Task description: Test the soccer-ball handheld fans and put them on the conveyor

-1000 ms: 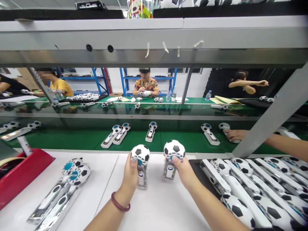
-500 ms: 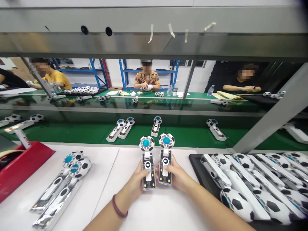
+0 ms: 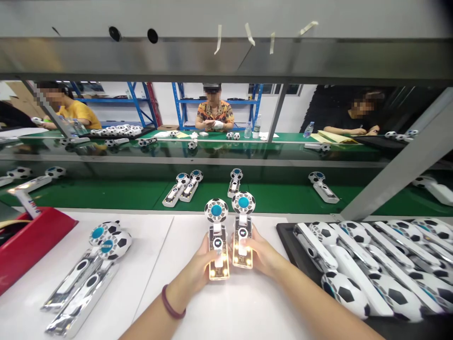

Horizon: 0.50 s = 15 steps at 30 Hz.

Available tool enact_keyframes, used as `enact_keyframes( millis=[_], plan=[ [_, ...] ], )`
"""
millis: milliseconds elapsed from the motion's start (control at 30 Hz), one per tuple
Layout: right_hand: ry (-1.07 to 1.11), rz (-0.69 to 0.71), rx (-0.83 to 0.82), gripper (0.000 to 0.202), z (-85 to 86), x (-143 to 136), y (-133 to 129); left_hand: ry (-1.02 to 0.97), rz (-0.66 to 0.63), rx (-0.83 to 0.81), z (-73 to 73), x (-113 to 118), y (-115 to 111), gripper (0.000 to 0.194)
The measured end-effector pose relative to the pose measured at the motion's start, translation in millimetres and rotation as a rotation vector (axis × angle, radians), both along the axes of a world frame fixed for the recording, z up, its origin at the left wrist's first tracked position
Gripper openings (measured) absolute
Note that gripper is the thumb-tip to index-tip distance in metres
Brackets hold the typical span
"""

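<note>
Two football-headed white handheld fans, the left fan [image 3: 218, 238] and the right fan [image 3: 242, 230], are glowing side by side on the white table [image 3: 155, 264]; the left hand [image 3: 198, 269] and right hand [image 3: 262, 255] are each gripping one, seemingly testing them; the next move calls for steady thumbs.

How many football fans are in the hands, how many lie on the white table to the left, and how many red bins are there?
Fans in the hands: 2 (left hand one, right hand one)
Fans on the left: 2
Red bin: 1
Total: 5
</note>
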State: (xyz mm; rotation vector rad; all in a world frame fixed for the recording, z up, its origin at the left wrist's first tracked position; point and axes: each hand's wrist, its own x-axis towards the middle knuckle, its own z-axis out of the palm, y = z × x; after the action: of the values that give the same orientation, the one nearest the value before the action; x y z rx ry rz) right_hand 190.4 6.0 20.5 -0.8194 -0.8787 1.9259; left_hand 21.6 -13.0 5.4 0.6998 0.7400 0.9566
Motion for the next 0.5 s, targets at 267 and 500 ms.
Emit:
enact_keyframes(
  millis=[267,500],
  plan=[
    [-0.057,-0.023,-0.005,0.052,4.2,-2.0,0.2,0.041,-0.016,0.004,-3.6,-0.9,1.6,0.055],
    [-0.057,-0.019,0.003,0.055,3.0,-2.4,-0.1,0.0,-0.042,0.03,-3.0,-1.3,2.2,0.054]
  ],
)
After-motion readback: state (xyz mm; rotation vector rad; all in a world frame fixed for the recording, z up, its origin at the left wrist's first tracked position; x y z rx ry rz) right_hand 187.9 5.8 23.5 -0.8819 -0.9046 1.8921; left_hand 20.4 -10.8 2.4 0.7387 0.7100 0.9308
